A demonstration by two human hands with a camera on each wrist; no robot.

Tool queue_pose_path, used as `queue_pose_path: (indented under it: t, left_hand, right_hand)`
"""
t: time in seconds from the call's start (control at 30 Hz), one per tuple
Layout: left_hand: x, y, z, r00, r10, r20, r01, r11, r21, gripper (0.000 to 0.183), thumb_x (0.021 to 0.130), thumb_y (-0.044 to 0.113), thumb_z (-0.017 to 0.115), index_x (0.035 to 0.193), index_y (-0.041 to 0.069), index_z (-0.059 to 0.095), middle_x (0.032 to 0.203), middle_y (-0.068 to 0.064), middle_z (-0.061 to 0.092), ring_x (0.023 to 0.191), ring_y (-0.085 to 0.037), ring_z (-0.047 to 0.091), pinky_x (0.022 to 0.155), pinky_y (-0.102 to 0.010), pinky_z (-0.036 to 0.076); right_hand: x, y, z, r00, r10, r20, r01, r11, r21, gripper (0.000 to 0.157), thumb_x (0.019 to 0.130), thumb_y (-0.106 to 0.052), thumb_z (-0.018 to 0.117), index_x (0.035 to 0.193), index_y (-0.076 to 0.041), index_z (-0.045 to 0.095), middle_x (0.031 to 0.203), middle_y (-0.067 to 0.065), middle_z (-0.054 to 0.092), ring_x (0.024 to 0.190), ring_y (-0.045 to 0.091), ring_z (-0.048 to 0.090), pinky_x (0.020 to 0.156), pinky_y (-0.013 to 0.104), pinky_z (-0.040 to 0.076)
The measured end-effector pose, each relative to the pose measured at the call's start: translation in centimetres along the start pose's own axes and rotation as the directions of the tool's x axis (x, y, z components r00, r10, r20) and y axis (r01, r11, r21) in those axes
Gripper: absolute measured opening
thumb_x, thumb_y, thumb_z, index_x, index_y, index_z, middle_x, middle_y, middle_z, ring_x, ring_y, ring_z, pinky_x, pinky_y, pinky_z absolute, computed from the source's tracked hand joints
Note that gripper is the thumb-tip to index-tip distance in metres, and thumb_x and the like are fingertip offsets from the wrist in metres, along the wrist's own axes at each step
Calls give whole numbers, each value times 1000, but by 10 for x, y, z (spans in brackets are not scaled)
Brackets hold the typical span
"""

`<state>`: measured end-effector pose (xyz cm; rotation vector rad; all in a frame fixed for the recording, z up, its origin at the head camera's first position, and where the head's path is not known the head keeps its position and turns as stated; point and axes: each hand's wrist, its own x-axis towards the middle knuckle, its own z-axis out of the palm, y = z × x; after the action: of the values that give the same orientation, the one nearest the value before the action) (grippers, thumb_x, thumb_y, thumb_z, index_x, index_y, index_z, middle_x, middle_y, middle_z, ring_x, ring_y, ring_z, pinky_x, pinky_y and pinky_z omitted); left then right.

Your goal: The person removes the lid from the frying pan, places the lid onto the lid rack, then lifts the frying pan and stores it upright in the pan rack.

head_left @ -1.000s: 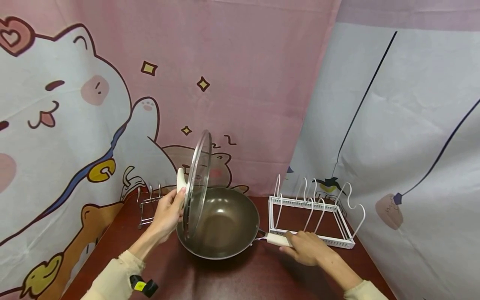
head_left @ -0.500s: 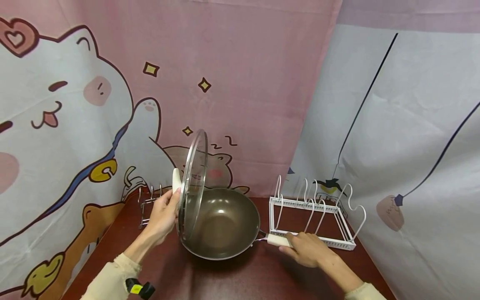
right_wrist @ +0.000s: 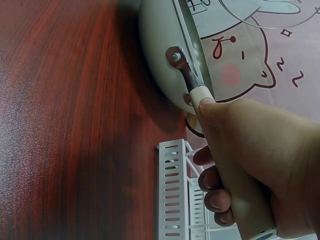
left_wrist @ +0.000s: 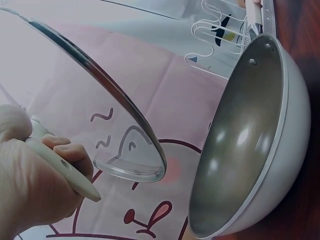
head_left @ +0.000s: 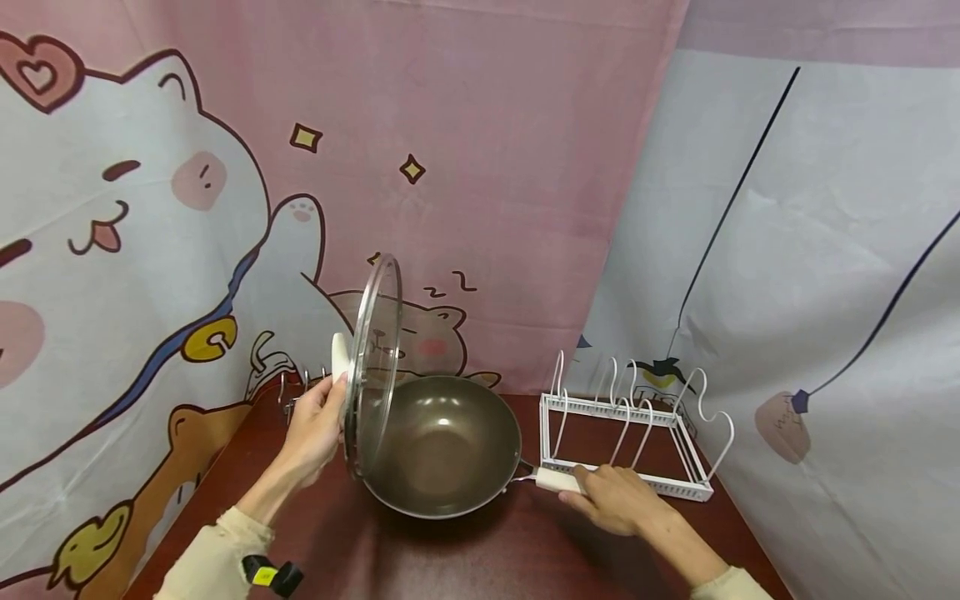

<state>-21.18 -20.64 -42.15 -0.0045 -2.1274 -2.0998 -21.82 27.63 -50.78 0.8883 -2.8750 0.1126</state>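
My left hand (head_left: 315, 429) grips the cream handle (left_wrist: 65, 170) of a glass lid (head_left: 375, 367) with a metal rim. The lid stands nearly on edge above the left side of a wok (head_left: 442, 450), clear of the wok in the left wrist view. The wok is dark brown inside and pale outside, and sits on the table with its inside bare. Around the wok's cream handle (right_wrist: 230, 175) the fingers of my right hand (head_left: 615, 500) are curled, with the thumb along its top in the right wrist view.
A white pan rack (head_left: 626, 479) with upright wire dividers stands right of the wok, behind my right hand. At the back left, a small metal wire rack (head_left: 288, 400) is partly hidden by my left hand. A printed curtain (head_left: 510, 208) hangs behind the dark red table (head_left: 450, 558).
My left hand has carried the lid to the left, from over the wok's left part toward its left rim. The right hand and the wok have stayed in place.
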Motion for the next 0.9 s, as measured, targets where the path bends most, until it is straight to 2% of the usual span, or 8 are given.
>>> queue_pose_path:
  t: [0.33,0.47,0.67,0.83,0.9]
  left_hand:
    - [3,3,-17,999,-12,-38,12,1000,6,53,121,49,44,137,1,58,68,10,46,48,-5,36,39,-23,31]
    - [3,4,-22,999,-13,-53,14,1000,21,52,121,51,44,133,3,59,68,10,50,45,-4,35,38,-24,31]
    - [3,4,-30,996,-3,-85,6,1000,28,53,121,50,44,141,3,60,69,9,55,44,-5,37,37,-26,34]
    - [4,3,-33,994,7,-107,-9,1000,-19,42,121,47,47,122,8,62,72,7,59,47,-5,42,38,-26,37]
    - [3,2,-34,994,2,-112,-5,1000,-21,41,121,49,47,121,10,62,71,7,59,47,-5,42,38,-26,36]
  right_hand:
    - [0,-1,-1,1000,1,-3,-1,1000,5,39,109,-58,68,103,-20,65,74,-2,70,62,21,70,55,41,50]
    - [0,0,-1,1000,-4,-5,4,1000,2,39,109,-58,68,103,-20,65,74,-2,70,62,21,69,55,41,50]
    - [0,-1,-1,1000,-7,-9,7,1000,3,38,110,-58,66,103,-21,64,73,-3,69,62,22,71,55,41,50]
    - [0,0,-1,1000,-12,-29,12,1000,1,36,111,-56,66,106,-21,63,73,-5,68,62,19,70,54,39,48]
    - [0,0,-2,999,-7,-32,7,1000,3,35,111,-55,66,109,-20,62,74,-6,68,63,17,69,53,38,47]
